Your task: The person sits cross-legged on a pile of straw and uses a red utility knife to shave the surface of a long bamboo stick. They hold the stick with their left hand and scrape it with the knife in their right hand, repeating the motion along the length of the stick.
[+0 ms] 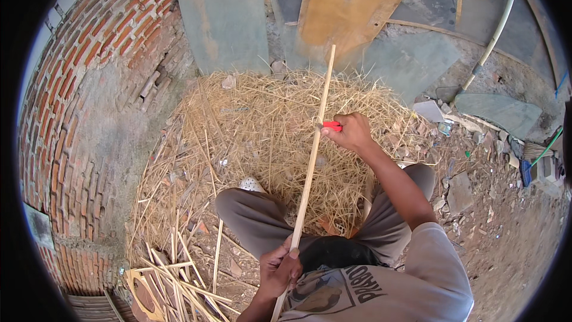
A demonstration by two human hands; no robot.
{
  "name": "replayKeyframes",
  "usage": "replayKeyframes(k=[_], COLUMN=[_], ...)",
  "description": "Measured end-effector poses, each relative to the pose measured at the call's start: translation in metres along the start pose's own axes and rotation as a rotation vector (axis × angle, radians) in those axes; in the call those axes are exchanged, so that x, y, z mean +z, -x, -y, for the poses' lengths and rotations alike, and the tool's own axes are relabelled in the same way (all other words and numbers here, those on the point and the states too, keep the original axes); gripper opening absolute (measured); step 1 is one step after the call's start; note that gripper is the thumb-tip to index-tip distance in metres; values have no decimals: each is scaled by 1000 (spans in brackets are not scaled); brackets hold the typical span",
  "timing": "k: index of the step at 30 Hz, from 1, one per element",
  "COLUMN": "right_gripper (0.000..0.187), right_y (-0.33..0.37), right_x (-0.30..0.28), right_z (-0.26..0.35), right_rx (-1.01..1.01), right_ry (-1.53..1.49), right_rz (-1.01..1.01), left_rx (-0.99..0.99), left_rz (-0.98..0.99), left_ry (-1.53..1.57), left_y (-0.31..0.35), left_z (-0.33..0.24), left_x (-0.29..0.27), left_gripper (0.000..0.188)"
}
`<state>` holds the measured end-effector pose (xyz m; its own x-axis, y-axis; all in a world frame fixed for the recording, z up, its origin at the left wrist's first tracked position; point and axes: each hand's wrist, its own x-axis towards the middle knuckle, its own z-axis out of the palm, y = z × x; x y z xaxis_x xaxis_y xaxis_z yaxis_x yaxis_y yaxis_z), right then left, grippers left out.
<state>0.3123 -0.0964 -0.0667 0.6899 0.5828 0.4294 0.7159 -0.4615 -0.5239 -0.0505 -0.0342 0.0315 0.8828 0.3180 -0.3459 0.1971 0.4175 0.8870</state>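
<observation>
A long, pale strip of wood or bamboo (310,174) slants up and away from my lap, its far tip past my right hand. My left hand (280,268) is closed around its lower part, near my waist. Farther up, my right hand (351,132) grips a small red-handled knife (331,126). The short grey blade meets the strip's right edge; how deep it sits is too small to tell. Beyond and under the strip lies a thick heap of thin, straw-coloured shavings (256,125).
Several cut strips (179,283) are piled at lower left, beside my left arm. A worn brick wall (77,143) rises on the left. Boards (226,24) lean at the back. Rubble (462,194) covers the ground at right, near a pale pipe (497,30).
</observation>
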Motion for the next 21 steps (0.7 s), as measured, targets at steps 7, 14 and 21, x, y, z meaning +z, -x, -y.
replayKeyframes(k=[7, 14, 21], right_gripper=[72, 82, 81], right_y=[-18, -29, -16], right_x=[-9, -21, -30], right_z=[-40, -69, -67], right_rx=[190, 501, 506], right_ry=[54, 40, -2], right_rz=[-17, -28, 36], left_rx=[-38, -51, -38], left_rz=[29, 58, 24], left_ry=[-21, -81, -122], left_y=[8, 33, 45], left_z=[9, 20, 21], left_x=[-4, -11, -18], left_gripper=[37, 40, 41])
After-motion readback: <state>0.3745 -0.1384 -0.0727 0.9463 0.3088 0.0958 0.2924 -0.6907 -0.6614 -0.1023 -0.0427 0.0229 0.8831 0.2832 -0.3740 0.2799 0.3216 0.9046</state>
